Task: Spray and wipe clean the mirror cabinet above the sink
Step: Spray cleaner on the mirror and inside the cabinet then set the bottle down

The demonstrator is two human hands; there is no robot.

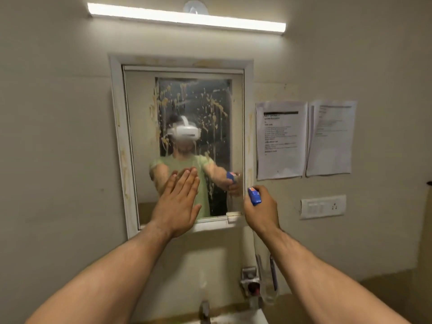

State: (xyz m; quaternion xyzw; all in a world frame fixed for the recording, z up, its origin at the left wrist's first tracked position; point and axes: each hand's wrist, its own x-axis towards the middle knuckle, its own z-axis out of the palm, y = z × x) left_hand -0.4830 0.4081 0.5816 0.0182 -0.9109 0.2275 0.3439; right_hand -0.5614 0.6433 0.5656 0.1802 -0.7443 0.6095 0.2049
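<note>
The white-framed mirror cabinet (182,108) hangs on the wall, its glass streaked and spattered with yellowish-brown drips. My left hand (178,202) is flat with straight fingers against the lower part of the mirror. To the right, level with the cabinet's lower right corner, my right hand (261,209) grips a spray bottle with a blue head (254,195). The clear body of the bottle (266,284) hangs down below my wrist. The nozzle points toward the mirror's right edge.
Two printed paper sheets (281,139) are stuck on the wall right of the cabinet, with a white switch plate (322,206) below them. A tube light (187,17) runs above. A tap (205,311) and sink rim (245,318) show at the bottom, and a metal fitting (250,280) sits on the wall.
</note>
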